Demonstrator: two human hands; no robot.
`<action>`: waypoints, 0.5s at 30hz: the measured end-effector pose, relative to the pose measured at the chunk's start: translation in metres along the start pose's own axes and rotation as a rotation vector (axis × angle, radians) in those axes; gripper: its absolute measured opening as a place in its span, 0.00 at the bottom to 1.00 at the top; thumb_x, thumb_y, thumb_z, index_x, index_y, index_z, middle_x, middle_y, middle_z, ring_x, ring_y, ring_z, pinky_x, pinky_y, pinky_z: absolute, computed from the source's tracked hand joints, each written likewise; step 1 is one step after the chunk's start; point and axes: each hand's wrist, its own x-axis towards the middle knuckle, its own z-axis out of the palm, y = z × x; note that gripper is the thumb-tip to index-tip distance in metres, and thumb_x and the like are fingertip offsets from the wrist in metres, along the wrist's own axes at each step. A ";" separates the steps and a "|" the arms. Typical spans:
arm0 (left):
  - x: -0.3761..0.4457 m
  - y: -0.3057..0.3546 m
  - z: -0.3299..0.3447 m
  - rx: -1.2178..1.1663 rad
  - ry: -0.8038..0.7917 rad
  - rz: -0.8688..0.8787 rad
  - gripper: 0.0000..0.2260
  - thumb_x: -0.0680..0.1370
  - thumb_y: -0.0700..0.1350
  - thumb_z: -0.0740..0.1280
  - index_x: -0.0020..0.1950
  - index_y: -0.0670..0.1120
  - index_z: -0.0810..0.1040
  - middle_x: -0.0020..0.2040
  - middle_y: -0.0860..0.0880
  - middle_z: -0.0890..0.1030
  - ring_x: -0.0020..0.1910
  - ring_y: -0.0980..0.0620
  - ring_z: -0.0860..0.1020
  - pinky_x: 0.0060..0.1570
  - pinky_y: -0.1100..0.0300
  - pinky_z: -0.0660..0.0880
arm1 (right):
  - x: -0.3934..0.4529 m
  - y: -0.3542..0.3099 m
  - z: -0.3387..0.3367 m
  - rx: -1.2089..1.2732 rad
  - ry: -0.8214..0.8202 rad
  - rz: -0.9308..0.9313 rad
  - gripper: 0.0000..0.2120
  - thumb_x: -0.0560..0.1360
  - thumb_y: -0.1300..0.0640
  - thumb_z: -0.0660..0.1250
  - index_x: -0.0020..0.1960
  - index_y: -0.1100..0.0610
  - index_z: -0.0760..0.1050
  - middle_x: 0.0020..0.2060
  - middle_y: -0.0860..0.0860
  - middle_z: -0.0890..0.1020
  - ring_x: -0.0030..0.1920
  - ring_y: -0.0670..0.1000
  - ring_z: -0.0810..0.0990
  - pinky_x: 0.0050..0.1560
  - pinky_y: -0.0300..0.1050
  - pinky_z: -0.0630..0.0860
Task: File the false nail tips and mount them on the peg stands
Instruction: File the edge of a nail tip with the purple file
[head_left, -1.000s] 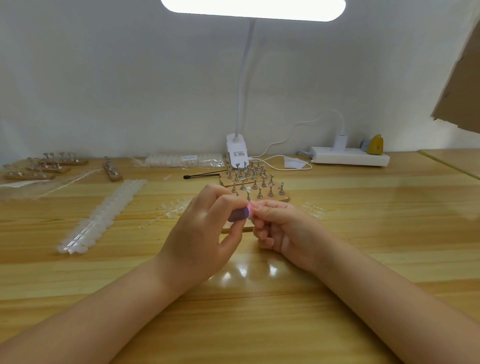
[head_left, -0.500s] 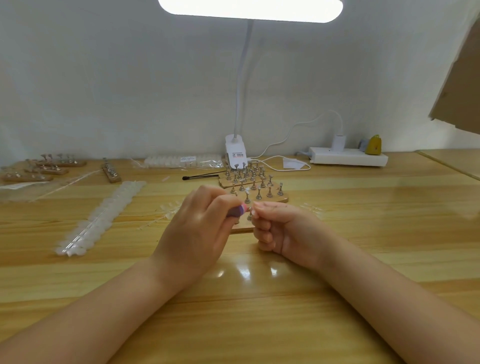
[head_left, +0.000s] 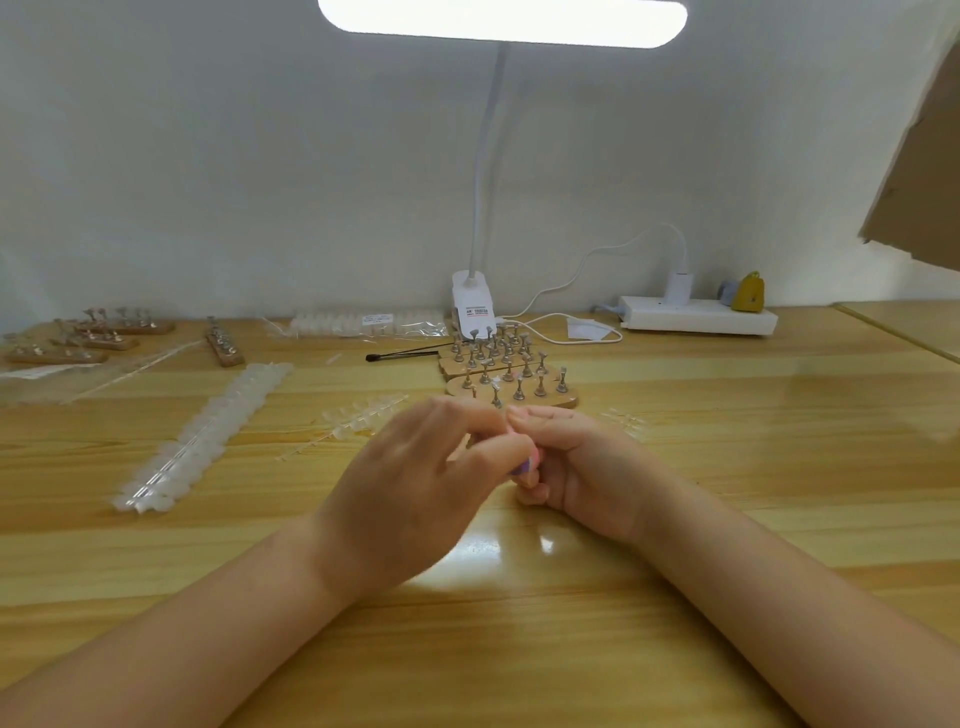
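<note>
The small purple and pink file (head_left: 531, 464) is now seen lower between the 2 hands than it was 1 second ago, when it was held up near the fingertips; the left hand (head_left: 415, 488) is blurred by motion and its fingers are curled around the file, which is pinched at its near end. The right hand (head_left: 582, 462) is curled too, with its fingertips drawn together against the file; a nail tip is presumably pinched there, but it is too small and hidden to be made out, so that cannot be told for certain. The downward shift of the file is judged to be 1 stroke of the filing, so the filing step appears to be under way and mounting is not yet begun.

The peg stands (head_left: 511, 382) are set just beyond the hands on the wooden table (head_left: 727, 467), and most pegs are seen bare. A long strip of unfiled nail tips (head_left: 202, 436) is laid well to the left, and a shorter strip (head_left: 358, 418) lies near the left hand. Much of the task is judged to remain.
</note>
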 end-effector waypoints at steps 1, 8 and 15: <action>0.000 0.000 0.002 0.024 -0.018 -0.003 0.13 0.76 0.37 0.69 0.57 0.47 0.71 0.52 0.47 0.71 0.45 0.47 0.76 0.49 0.57 0.74 | 0.000 0.000 0.000 -0.007 -0.010 -0.001 0.05 0.73 0.56 0.67 0.43 0.59 0.74 0.27 0.48 0.71 0.27 0.45 0.70 0.27 0.36 0.66; -0.006 -0.023 -0.004 0.142 -0.076 -0.452 0.10 0.74 0.34 0.70 0.54 0.41 0.75 0.47 0.41 0.75 0.41 0.42 0.75 0.40 0.53 0.73 | -0.001 -0.003 0.002 0.006 0.079 0.016 0.08 0.71 0.53 0.66 0.35 0.55 0.74 0.27 0.48 0.66 0.28 0.46 0.69 0.27 0.37 0.64; -0.014 -0.031 -0.001 0.374 -0.512 -0.874 0.13 0.80 0.50 0.58 0.61 0.48 0.73 0.55 0.49 0.76 0.53 0.47 0.73 0.50 0.55 0.69 | 0.000 -0.002 0.005 0.030 0.192 -0.014 0.10 0.68 0.51 0.70 0.38 0.57 0.74 0.24 0.47 0.68 0.25 0.45 0.68 0.24 0.35 0.64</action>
